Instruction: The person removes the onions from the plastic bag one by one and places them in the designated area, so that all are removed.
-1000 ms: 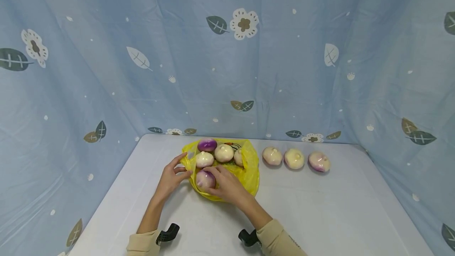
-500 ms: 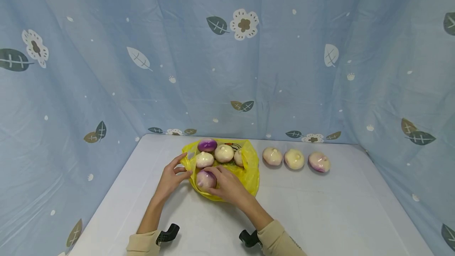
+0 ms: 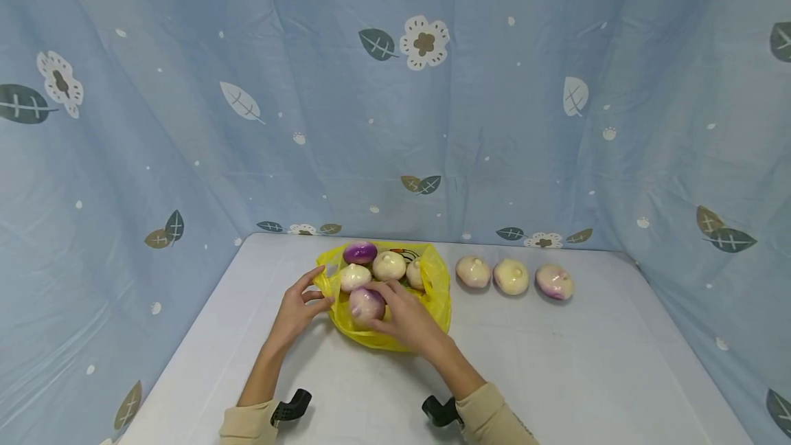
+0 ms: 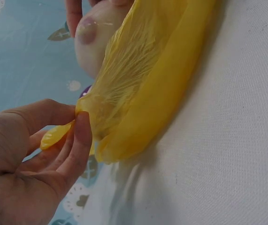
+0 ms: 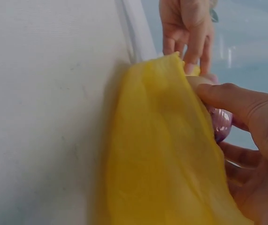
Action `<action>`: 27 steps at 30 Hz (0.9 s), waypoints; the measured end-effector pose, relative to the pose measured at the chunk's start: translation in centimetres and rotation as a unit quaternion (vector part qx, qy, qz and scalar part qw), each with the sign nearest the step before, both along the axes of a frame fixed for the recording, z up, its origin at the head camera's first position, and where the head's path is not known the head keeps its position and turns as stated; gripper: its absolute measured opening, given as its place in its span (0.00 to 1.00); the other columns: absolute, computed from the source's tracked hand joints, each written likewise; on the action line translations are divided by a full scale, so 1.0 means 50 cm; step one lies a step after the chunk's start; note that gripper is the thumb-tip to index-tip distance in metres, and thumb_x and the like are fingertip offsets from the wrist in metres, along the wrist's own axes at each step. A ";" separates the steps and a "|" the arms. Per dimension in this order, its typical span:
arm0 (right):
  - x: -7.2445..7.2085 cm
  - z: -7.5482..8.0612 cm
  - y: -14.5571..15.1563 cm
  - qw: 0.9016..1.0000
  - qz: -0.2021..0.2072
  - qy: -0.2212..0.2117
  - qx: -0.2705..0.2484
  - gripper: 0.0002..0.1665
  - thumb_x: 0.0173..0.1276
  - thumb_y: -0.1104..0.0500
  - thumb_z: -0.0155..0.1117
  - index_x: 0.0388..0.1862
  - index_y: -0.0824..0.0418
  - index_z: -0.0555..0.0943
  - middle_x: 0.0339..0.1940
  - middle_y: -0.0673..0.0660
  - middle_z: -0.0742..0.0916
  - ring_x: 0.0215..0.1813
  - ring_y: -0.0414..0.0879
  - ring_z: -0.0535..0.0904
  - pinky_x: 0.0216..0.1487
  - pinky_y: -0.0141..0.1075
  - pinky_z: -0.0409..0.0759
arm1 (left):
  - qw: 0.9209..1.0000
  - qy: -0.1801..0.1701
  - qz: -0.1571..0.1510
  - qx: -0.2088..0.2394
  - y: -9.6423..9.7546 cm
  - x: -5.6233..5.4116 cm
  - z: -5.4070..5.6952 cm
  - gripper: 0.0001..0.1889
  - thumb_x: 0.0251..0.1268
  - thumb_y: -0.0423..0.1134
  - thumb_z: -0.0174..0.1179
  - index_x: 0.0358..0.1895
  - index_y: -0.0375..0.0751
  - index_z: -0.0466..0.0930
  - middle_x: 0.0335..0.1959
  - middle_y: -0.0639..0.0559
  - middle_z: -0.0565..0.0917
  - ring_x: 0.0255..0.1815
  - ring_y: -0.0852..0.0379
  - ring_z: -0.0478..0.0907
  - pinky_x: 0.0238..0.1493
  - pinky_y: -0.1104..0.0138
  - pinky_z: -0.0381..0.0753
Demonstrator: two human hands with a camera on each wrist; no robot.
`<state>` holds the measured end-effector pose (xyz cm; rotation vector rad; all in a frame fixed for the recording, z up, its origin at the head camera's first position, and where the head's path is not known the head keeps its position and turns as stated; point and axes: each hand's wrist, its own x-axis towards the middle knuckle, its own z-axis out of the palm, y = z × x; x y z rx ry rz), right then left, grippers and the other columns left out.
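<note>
My left hand (image 3: 298, 309) pinches the rim of a thin yellow plastic bag (image 3: 435, 307) on its left side; the left wrist view shows the bag's edge (image 4: 138, 98) between thumb and fingers. With my right hand (image 3: 404, 314) I grip a pale, purple-tinged onion (image 3: 367, 306) at the bag's front, thumb below and fingers over the top. Behind it in the bag lie a glossy purple onion (image 3: 360, 253) and several whitish ones, such as the onion (image 3: 389, 266) in the middle. In the right wrist view the bag's wall (image 5: 157, 150) hides part of the held onion.
Three more pale onions stand in a row right of the bag: a left onion (image 3: 473, 272), a middle onion (image 3: 511, 276) and a right onion (image 3: 555, 281). All rest on a white table (image 3: 587, 376). A blue patterned curtain (image 3: 494, 122) surrounds the table's back and sides.
My right hand, with the onion in its grip, has shifted slightly right and toward the back. My left hand keeps its place on the bag's rim.
</note>
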<state>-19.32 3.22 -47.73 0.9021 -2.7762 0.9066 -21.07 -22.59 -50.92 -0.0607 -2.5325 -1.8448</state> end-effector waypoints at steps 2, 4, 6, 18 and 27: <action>-0.001 0.004 0.005 1.000 0.001 0.002 -0.005 0.38 0.62 0.46 0.71 0.69 0.47 0.68 0.64 0.50 0.76 0.64 0.45 0.75 0.65 0.40 0.77 | 1.000 0.000 0.000 0.001 0.000 0.000 -0.001 0.38 0.59 0.31 0.67 0.74 0.47 0.63 0.65 0.38 0.71 0.47 0.50 0.84 0.42 0.72 0.84; -0.001 0.008 0.009 1.000 -0.001 0.002 -0.009 0.38 0.62 0.46 0.72 0.69 0.47 0.68 0.64 0.50 0.76 0.64 0.45 0.75 0.65 0.41 0.78 | 1.000 0.000 0.000 0.004 0.000 0.000 -0.001 0.38 0.59 0.31 0.67 0.74 0.47 0.63 0.65 0.38 0.71 0.47 0.50 0.84 0.42 0.72 0.84; -0.001 0.014 0.015 1.000 -0.004 -0.002 -0.012 0.38 0.61 0.47 0.72 0.69 0.47 0.69 0.64 0.50 0.76 0.65 0.46 0.75 0.65 0.41 0.77 | 1.000 -0.001 -0.001 0.005 0.000 -0.001 -0.002 0.38 0.59 0.31 0.67 0.74 0.47 0.63 0.65 0.38 0.71 0.46 0.50 0.84 0.42 0.72 0.84; -0.004 0.042 0.053 0.998 -0.042 -0.026 -0.043 0.39 0.60 0.47 0.73 0.69 0.43 0.68 0.59 0.52 0.78 0.59 0.49 0.78 0.62 0.45 0.80 | 1.000 -0.007 -0.001 0.012 0.001 0.000 -0.001 0.39 0.58 0.31 0.68 0.74 0.46 0.63 0.64 0.38 0.71 0.41 0.53 0.85 0.41 0.70 0.85; -0.007 0.044 0.082 0.996 -0.053 -0.021 -0.066 0.40 0.59 0.48 0.74 0.69 0.41 0.69 0.60 0.51 0.78 0.61 0.48 0.77 0.60 0.44 0.81 | 1.000 -0.006 0.000 0.005 0.000 0.001 0.001 0.38 0.59 0.33 0.68 0.74 0.47 0.63 0.65 0.39 0.71 0.45 0.49 0.84 0.41 0.72 0.84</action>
